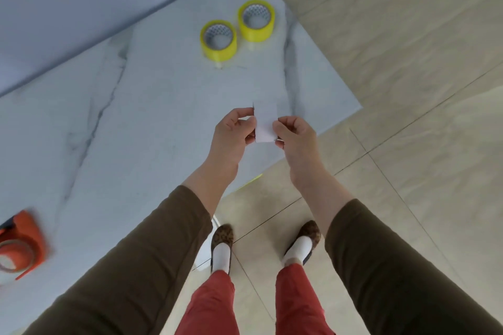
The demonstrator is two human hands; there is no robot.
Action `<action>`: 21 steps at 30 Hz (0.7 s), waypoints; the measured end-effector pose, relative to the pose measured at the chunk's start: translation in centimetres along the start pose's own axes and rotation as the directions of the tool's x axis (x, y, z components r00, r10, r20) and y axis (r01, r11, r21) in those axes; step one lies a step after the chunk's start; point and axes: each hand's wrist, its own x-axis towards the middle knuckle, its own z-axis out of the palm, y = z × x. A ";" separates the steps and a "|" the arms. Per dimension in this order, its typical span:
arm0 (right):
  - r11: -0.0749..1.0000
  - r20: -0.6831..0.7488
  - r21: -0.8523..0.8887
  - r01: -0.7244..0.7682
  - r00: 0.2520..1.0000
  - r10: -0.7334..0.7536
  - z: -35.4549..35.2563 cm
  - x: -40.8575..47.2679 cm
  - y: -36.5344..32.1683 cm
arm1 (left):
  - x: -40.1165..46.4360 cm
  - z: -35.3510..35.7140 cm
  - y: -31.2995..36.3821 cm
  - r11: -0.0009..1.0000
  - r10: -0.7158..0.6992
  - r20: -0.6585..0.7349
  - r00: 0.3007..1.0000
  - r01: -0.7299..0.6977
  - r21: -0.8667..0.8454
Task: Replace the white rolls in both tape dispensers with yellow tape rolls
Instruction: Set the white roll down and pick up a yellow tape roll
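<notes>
I hold a short strip of white tape (pixel 264 124) between my two hands, above the near corner of the pale marble table top (pixel 152 106). My left hand (pixel 234 133) pinches its left edge with thumb and forefinger closed on it, and my right hand (pixel 295 134) pinches the right edge in the same way. I think I hold it by the edges only, and a little stretched, so that the sticky side does not fold on itself or catch my fingers; it looks like a loose piece that I must put away before the real work

The two yellow tape rolls with grey patterned cores (pixel 218 38) stand on their flat sides further back on the table, just beside each other and not touching, well apart from my hands. Standing like this they cannot roll away, and they are ready to be picked up. At the left edge of the view lies an orange plastic tape dispenser (pixel 23 245), blurred, with a pale roll (pixel 11 255) in it, so by my judgement the change of rolls is not yet done there. A second dispenser I cannot see in this view

My arms are in dark brown sleeves (pixel 141 261), and I stand at the corner of the table on a beige tiled floor (pixel 408 90)
</notes>
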 end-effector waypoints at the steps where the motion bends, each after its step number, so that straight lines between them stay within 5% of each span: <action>1: 1.000 0.015 -0.005 0.000 1.000 0.000 -1.1 0.9 -0.6 | 0.2 1.3 0.2 1.000 0.008 -0.013 1.000 -0.008 -0.004; 10: 0.990 0.135 -0.118 0.072 0.989 -0.056 -8.1 7.2 -5.4 | 2.8 10.5 1.8 0.996 0.039 -0.124 0.992 -0.048 -0.069; 21: 0.980 0.252 -0.173 0.094 0.967 -0.048 -5.8 14.8 -10.2 | 9.9 11.6 4.4 0.976 0.050 -0.239 0.970 -0.098 -0.194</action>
